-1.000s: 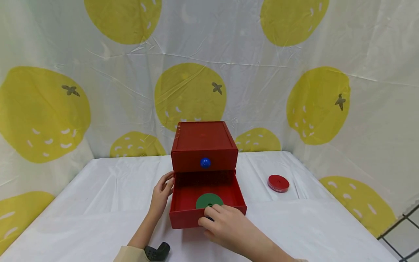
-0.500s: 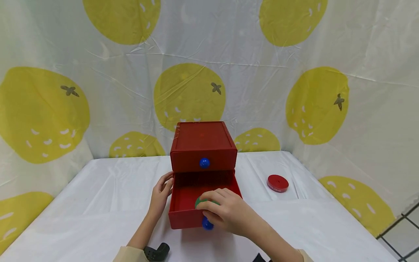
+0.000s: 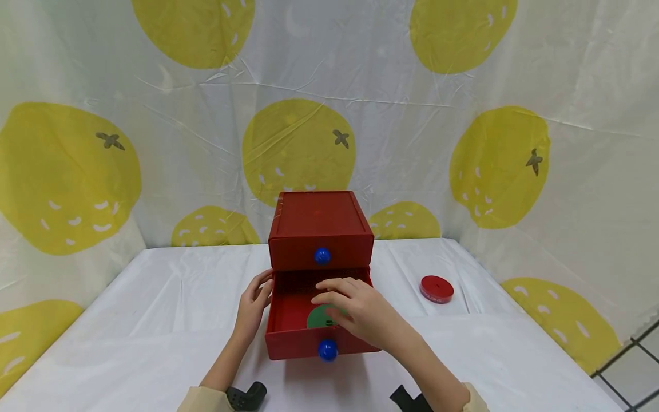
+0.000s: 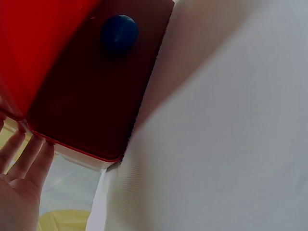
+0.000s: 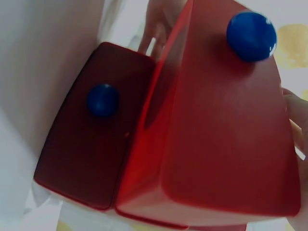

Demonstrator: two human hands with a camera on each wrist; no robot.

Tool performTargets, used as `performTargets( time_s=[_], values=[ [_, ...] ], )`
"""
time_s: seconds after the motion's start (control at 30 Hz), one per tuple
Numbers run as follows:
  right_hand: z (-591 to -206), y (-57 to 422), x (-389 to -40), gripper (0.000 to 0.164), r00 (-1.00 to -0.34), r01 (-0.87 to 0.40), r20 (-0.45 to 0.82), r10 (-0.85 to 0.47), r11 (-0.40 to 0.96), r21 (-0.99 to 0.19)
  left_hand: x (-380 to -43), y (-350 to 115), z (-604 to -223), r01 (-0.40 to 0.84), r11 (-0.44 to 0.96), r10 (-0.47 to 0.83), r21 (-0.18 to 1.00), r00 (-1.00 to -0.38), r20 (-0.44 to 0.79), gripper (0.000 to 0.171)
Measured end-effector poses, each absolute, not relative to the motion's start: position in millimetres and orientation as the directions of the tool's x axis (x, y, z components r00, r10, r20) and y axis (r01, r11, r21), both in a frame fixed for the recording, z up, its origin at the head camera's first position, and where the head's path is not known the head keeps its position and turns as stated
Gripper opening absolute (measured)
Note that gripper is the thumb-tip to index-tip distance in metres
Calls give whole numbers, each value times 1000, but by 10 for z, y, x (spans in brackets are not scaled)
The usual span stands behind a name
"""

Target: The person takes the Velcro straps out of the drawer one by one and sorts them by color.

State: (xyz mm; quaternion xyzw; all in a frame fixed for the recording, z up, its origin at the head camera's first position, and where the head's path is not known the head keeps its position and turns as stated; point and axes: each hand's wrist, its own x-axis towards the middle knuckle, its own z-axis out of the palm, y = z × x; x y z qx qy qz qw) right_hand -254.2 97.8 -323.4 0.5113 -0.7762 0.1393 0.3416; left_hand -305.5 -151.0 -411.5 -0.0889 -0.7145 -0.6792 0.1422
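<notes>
A red drawer cabinet stands mid-table, and the red drawer below its top one is pulled out. Inside it, near the front, lies a green disc with a small dark centre. My right hand hovers over the drawer with parted, slightly bent fingers holding nothing, and partly covers the disc. My left hand rests its extended fingers along the cabinet's left side; in the left wrist view those fingertips are at the red edge. A blue knob on the pulled-out drawer's front is uncovered.
A red roll with pale print on its side lies on the white-covered table to the right. The top drawer has a blue knob. The right wrist view shows a closed lower drawer. A lemon-print curtain hangs behind.
My right hand has left the pulled-out drawer's knob and moved up and back over the inside of the drawer, its fingers spreading. The left hand, the drawer and the red roll stay put.
</notes>
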Motion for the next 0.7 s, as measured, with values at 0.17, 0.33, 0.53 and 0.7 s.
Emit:
performTargets(
  time_s=[0.17,0.33,0.53,0.7],
  values=[
    [-3217,1029,-2606,38,-272,-892,675,-686,443,91,-3057,-1509,-4115,319,62,-68,946,-944,322,37],
    [-3202,1058,-2611,37,-375,-884,593,-712,468,3,-3054,-1505,-4110,320,63,-68,945,-944,324,37],
    [-3168,1067,-2578,33,-582,-813,388,-715,524,-254,-3045,-1506,-4104,316,67,-70,946,-945,321,37],
    [-3156,1059,-2623,30,-671,-717,201,-714,554,-424,-3036,-1502,-4098,320,68,-70,945,-943,324,37]
  ],
)
